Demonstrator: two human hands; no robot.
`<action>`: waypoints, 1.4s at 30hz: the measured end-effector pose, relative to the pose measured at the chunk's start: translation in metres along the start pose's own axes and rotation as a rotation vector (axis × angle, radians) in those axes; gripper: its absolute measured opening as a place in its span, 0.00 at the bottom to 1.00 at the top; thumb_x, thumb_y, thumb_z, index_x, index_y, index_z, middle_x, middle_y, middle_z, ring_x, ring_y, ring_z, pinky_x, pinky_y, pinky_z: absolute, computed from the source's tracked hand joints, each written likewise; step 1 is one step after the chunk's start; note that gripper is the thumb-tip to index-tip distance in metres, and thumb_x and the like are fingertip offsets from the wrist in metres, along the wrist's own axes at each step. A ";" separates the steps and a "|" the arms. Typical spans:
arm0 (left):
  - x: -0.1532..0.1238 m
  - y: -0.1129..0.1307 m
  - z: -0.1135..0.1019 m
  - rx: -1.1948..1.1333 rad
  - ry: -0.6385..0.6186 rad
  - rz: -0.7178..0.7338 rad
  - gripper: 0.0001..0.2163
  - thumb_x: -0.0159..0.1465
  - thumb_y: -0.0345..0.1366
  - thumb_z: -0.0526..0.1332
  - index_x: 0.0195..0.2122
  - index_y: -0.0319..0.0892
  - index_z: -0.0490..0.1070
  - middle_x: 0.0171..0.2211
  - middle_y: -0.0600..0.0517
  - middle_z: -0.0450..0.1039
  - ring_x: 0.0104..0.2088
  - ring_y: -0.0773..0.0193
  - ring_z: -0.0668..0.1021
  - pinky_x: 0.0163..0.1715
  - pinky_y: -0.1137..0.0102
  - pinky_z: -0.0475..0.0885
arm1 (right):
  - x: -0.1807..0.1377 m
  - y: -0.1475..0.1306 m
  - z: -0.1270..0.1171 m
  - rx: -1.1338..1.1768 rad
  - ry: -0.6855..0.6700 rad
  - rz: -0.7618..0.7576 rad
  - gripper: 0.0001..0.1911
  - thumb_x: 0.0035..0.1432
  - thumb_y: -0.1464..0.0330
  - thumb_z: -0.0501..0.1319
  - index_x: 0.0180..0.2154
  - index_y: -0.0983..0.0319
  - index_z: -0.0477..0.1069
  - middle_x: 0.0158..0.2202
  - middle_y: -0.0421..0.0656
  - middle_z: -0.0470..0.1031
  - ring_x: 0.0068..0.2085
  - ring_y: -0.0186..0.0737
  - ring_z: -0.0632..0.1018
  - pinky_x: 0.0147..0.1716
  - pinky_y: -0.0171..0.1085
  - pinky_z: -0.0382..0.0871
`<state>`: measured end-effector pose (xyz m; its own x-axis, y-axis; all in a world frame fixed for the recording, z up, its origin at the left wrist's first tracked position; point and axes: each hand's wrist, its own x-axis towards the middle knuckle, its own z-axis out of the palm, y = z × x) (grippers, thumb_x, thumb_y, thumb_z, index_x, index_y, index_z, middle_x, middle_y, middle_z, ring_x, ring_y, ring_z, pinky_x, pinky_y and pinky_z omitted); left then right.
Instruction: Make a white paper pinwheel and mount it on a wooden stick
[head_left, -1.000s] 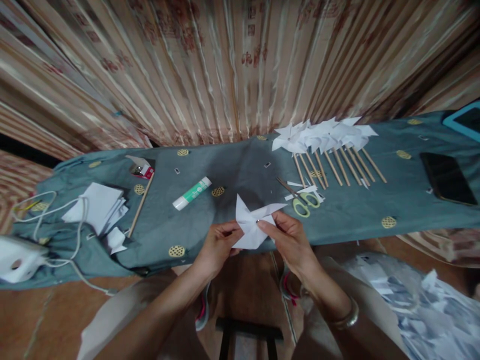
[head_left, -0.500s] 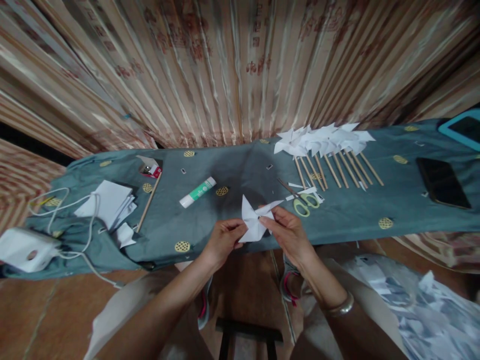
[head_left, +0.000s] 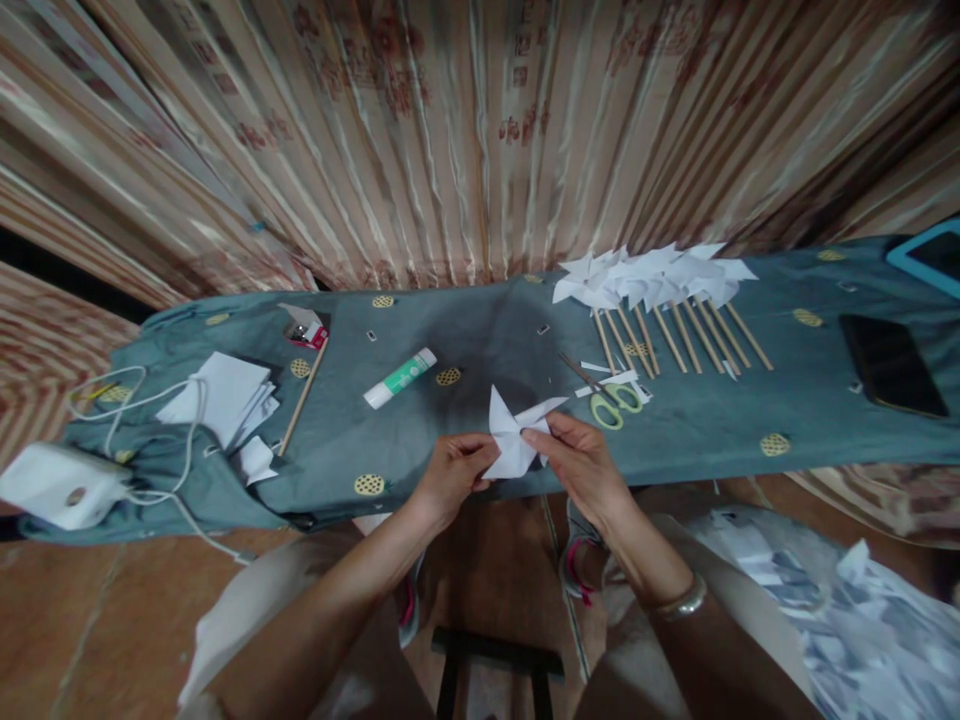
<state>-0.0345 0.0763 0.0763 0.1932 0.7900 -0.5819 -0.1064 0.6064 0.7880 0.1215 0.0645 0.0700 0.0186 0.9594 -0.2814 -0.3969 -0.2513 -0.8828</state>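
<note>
A white paper pinwheel [head_left: 512, 452] is held up between my two hands over the near edge of the cloth-covered table. My left hand [head_left: 456, 470] pinches its left blade between thumb and fingers. On the other side, my right hand [head_left: 583, 458] grips it, the thumb pressed near the centre, where a small dark spot shows. The fingers behind the paper are hidden. Beyond my right hand lie scissors [head_left: 616, 403] with green handles, on thin paper strips. A green and white glue stick [head_left: 401, 377] lies farther off to the left.
Several finished pinwheels [head_left: 660, 277] on wooden sticks lie in a row at the back right. A phone [head_left: 892, 365] is at the right. Leftward are a lone stick [head_left: 304, 397], a small red box [head_left: 306, 328], stacked paper [head_left: 217, 398] and a white corded device [head_left: 64, 485].
Both hands keep their hold on the pinwheel, which stays nearly in place. The whole view has shifted slightly; the things on the table have not moved.
</note>
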 end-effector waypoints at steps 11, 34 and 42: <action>-0.002 -0.001 0.000 0.010 0.002 0.029 0.18 0.42 0.47 0.74 0.24 0.37 0.78 0.19 0.53 0.70 0.19 0.74 0.66 0.19 0.77 0.57 | -0.001 0.001 0.002 0.035 -0.019 0.018 0.11 0.41 0.62 0.74 0.29 0.58 0.80 0.27 0.37 0.80 0.30 0.35 0.76 0.37 0.35 0.69; 0.004 -0.003 0.000 -0.020 -0.173 0.154 0.19 0.47 0.50 0.71 0.26 0.35 0.79 0.17 0.54 0.68 0.16 0.76 0.62 0.17 0.75 0.52 | 0.021 -0.013 -0.006 0.096 0.050 -0.043 0.14 0.36 0.64 0.75 0.29 0.58 0.79 0.28 0.37 0.81 0.31 0.38 0.78 0.37 0.37 0.70; -0.007 -0.007 -0.004 0.000 -0.146 0.151 0.22 0.48 0.51 0.71 0.33 0.35 0.80 0.19 0.57 0.68 0.13 0.79 0.58 0.16 0.75 0.46 | 0.031 -0.021 -0.008 0.113 0.086 -0.058 0.14 0.34 0.66 0.76 0.26 0.57 0.76 0.26 0.37 0.80 0.34 0.42 0.81 0.38 0.40 0.74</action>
<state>-0.0388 0.0664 0.0742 0.3139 0.8508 -0.4215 -0.1452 0.4817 0.8642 0.1373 0.0988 0.0767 0.1212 0.9562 -0.2664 -0.4937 -0.1747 -0.8519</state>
